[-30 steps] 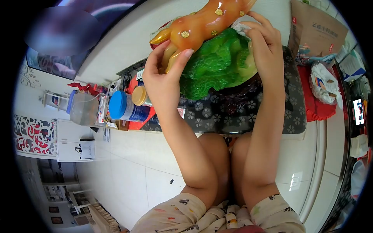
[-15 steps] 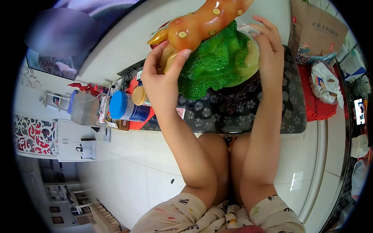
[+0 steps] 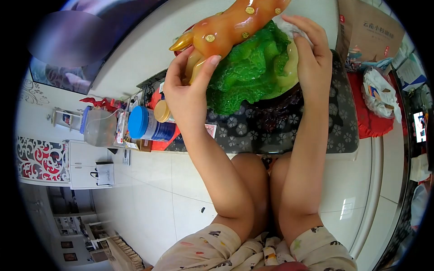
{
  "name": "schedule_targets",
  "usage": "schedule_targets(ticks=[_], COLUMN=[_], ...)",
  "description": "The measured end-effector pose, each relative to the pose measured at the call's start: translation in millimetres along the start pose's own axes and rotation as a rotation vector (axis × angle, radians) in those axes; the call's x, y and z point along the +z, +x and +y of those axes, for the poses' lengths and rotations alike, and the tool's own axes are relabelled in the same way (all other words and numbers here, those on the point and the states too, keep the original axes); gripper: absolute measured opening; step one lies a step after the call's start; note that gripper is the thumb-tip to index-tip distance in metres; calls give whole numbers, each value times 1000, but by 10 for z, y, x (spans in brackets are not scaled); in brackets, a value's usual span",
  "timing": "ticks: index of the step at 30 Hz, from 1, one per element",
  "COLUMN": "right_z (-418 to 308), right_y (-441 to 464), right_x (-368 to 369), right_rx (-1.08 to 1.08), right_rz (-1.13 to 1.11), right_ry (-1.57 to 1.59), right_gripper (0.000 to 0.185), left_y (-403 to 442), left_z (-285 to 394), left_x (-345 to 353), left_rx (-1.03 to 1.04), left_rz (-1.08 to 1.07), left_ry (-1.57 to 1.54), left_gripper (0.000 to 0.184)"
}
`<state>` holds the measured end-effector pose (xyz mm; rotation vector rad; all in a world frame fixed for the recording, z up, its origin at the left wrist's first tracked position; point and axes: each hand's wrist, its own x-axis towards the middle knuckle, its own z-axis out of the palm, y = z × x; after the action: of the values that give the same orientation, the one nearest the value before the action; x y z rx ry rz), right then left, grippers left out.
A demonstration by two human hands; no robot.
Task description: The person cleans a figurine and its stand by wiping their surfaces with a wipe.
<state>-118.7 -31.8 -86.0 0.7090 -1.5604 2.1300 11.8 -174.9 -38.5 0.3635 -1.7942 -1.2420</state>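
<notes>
A glossy ornament stands on the dark flowered mat [image 3: 235, 137]: a green cabbage [image 3: 246, 72] with pale stem on a dark brown base [image 3: 275, 108], topped by an orange figure [image 3: 226, 34] with gold coins. My left hand [image 3: 192, 79] pinches a golden, limb-like part at the figure's left end, thumb on the near side. At the cabbage's right side, my right hand [image 3: 312, 54] presses a crumpled white cloth or tissue [image 3: 285, 28] to the upper pale part, its fingers curved over it. The figure's top runs out of view.
A blue-lidded tub [image 3: 149, 123] and a tan-lidded jar [image 3: 162, 110] stand left of the mat. A large clear jar [image 3: 100, 126] is farther left. Rightward are a brown paper bag [image 3: 368, 40] and a white plastic bag [image 3: 379, 97] on red cloth [image 3: 368, 122].
My right hand and the white cloth have shifted slightly left and up along the cabbage's edge, its fingers curling more. My left hand keeps its hold. The view has shifted slightly.
</notes>
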Motion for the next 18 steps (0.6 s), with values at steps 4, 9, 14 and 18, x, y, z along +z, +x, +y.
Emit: schedule_targets(ticks=[4,9,14,18], right_z=[41,-46,-24,-32], right_y=[14,29,40,43], right_x=[-57,-95,-89,-76], right_rx=[-93,-30,-96,-118], right_rz=[-88,-174,-156,-146], right_ry=[-159,-128,-178,-215], right_gripper=[28,20,18,17], left_y=[1,7,3,8], left_z=[-16,-16,-4,-8], left_x=[2,-8,-5,-12], left_rx=[5,0,-12,-10], left_rz=[-2,6,6,5], left_ry=[-14,10,2,29], left_gripper=[51,51,52,52])
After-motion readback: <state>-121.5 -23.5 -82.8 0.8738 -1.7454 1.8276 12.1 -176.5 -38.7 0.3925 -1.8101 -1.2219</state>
